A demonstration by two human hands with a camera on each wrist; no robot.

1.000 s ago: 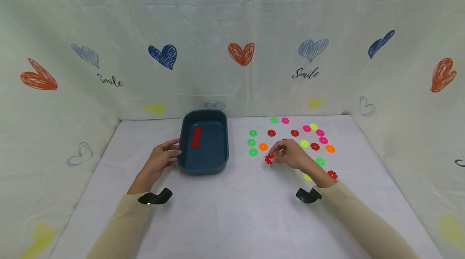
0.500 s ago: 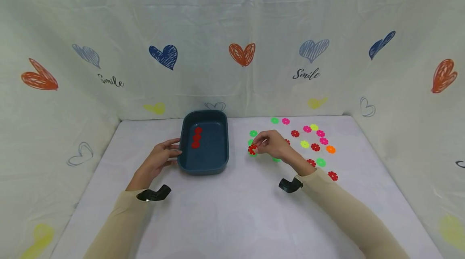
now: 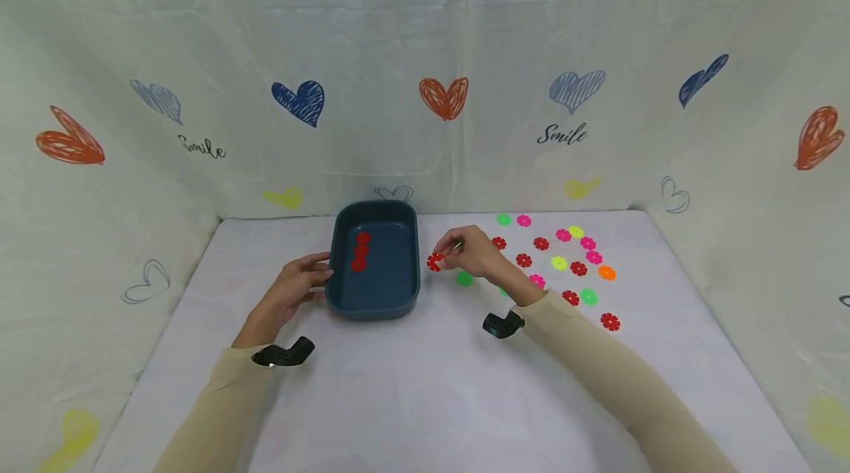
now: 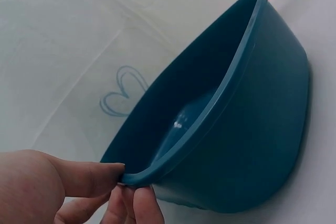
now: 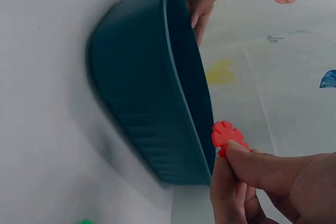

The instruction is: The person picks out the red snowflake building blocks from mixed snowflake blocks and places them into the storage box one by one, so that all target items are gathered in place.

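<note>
A deep teal plastic basin (image 3: pixel 372 296) stands on the table, left of the middle in the head view. My left hand (image 3: pixel 292 290) pinches its left rim, thumb on the inside and fingers beneath the edge, as the left wrist view shows. Between thumb and fingertips my right hand (image 3: pixel 468 250) pinches a red flower-shaped plastic disc (image 5: pixel 227 136). That hand is just right of the basin's right rim. Several red discs (image 3: pixel 359 251) lie in a row inside the basin.
To the right, flat discs are scattered on the white table (image 3: pixel 425 392): red ones (image 3: pixel 610 322), green ones (image 3: pixel 588 297), pink ones (image 3: pixel 563 235), yellow ones (image 3: pixel 559 263) and an orange one (image 3: pixel 607 273). A white curtain (image 3: pixel 372 30) with printed hearts rises behind the table.
My right hand has moved left with the red disc, from among the scattered discs to beside the basin. The left hand and the basin have stayed in place.
</note>
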